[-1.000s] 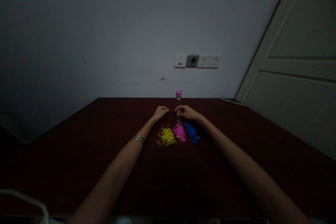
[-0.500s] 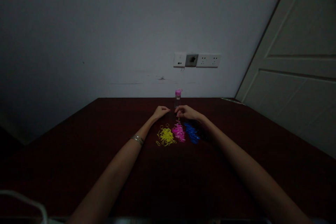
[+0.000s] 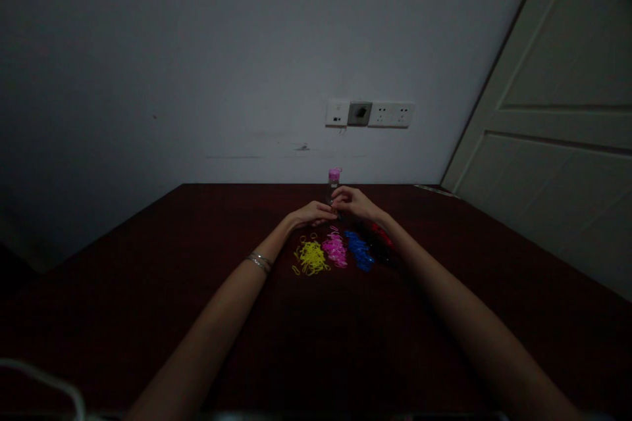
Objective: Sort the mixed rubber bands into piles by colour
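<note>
My left hand (image 3: 315,213) and my right hand (image 3: 354,202) meet just in front of a clear bottle (image 3: 332,185) with a pink cap. Both hands have their fingers pinched together; what is between them is too small and dark to make out. Below them on the table lie piles of small loops like rubber bands: a yellow pile (image 3: 313,257), a pink pile (image 3: 335,249) and a blue pile (image 3: 359,251). Some red loops (image 3: 382,235) show beside my right wrist, with a dark patch next to them, partly behind the forearm.
The dark red-brown table (image 3: 306,335) reaches to a pale wall (image 3: 222,66) with a row of sockets (image 3: 369,114). A panelled door (image 3: 563,105) stands at the right. A white cable (image 3: 44,378) curves at the lower left.
My left hand has moved right until its fingers meet those of my right hand. My right hand has risen slightly, and the red loops by its wrist now show.
</note>
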Available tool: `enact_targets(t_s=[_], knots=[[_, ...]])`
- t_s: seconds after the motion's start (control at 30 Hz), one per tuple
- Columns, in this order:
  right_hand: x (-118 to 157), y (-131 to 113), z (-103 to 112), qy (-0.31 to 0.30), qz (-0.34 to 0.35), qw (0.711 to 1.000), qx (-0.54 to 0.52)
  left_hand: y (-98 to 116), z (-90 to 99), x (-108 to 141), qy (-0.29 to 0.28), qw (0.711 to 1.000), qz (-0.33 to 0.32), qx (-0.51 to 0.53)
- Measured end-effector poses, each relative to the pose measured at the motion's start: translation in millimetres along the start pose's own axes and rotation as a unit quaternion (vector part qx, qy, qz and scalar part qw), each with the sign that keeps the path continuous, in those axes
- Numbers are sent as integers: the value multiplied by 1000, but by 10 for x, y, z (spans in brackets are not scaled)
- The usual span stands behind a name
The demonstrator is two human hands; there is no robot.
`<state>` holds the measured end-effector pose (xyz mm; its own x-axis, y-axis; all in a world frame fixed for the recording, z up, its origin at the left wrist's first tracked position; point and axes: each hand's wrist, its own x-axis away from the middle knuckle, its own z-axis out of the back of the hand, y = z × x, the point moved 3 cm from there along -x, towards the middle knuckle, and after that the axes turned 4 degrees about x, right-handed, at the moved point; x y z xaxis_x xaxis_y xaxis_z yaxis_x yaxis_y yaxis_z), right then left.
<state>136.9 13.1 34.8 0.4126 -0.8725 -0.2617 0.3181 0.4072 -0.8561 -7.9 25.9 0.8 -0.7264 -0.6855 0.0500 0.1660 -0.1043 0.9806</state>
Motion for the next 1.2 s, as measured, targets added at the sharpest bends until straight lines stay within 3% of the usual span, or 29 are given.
enact_targets(t_s=[0.23,0.37,0.63,0.83,0.93,1.03,1.2], knots=[[-24,13,-5,25,0,999,-45,-28,37,-23,15,1000,-10,8],[-37,-14,28,35,0,998,-53,-2,131,1,10,999,3,-46],[21,102,-140,-102,-30,988,113,174,457,159,-45,964,76,-250],[12,239,-209,-169,-36,974,146,147,488,228,-88,935,176,-295],[-1,286,-88,-147,-34,975,164,137,450,260,-111,922,212,-304],[10,349,101,-74,-39,974,209,148,418,281,-126,920,222,-296],[67,496,304,30,-65,955,289,147,466,259,-93,937,194,-274]])
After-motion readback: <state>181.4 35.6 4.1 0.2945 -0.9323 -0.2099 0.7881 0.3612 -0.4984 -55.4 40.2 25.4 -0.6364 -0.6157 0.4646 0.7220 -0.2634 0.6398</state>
